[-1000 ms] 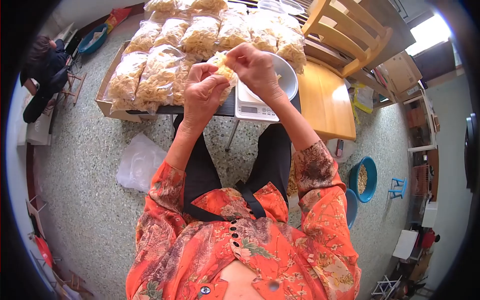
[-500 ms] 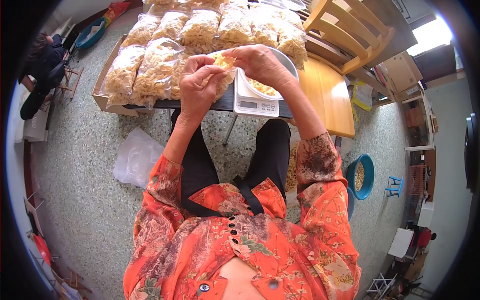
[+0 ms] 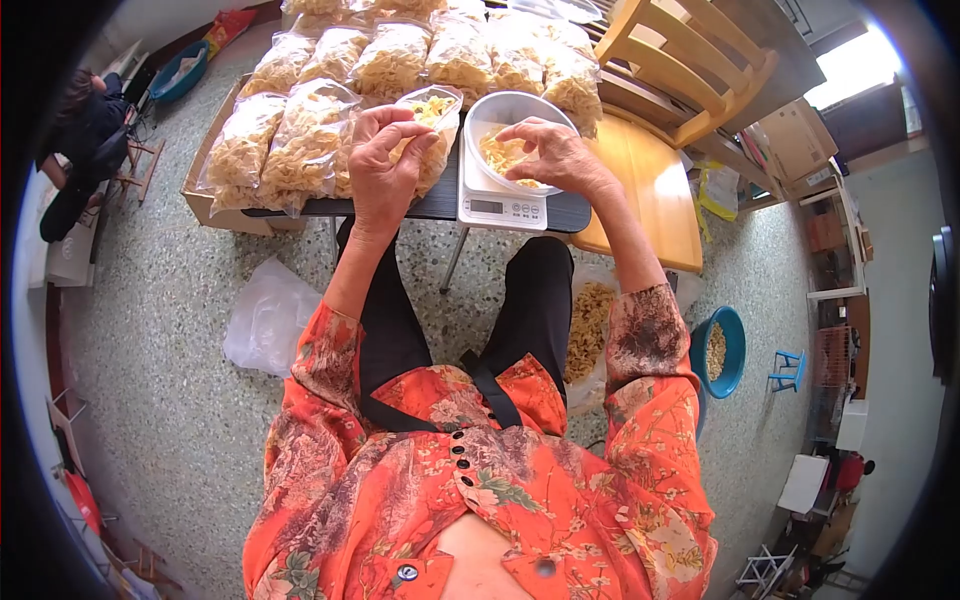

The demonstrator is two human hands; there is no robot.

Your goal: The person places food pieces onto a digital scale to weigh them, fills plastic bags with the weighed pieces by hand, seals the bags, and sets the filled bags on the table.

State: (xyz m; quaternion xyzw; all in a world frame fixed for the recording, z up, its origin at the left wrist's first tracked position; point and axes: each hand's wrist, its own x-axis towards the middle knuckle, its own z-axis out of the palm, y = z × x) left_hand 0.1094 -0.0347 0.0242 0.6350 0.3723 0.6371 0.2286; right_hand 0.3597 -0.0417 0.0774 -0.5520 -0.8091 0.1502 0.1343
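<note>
My left hand [image 3: 388, 165] pinches the edge of a clear plastic bag [image 3: 440, 150], which stands with its mouth open and pale yellow dried pieces inside. To the right, my right hand [image 3: 562, 158] is over a white bowl [image 3: 520, 103], its fingers curled down close to the yellowish dried pieces [image 3: 497, 152] in it. Whether those fingers hold any pieces is hidden. The bowl sits on a white kitchen scale [image 3: 502, 210] at the dark table's [image 3: 432, 205] near edge.
Several filled clear bags [image 3: 318, 125] crowd the table and a cardboard box [image 3: 225, 210] on the left. A wooden chair [image 3: 640, 190] stands on the right. On the floor are a plastic bag [image 3: 268, 318], a sack of dried pieces [image 3: 590, 330] and a blue basin [image 3: 735, 350]. Another person [image 3: 85, 150] sits far left.
My right hand has moved from the bag's mouth rightward to the bowl. My left hand stays at the bag, whose open mouth now shows. The view has shifted slightly.
</note>
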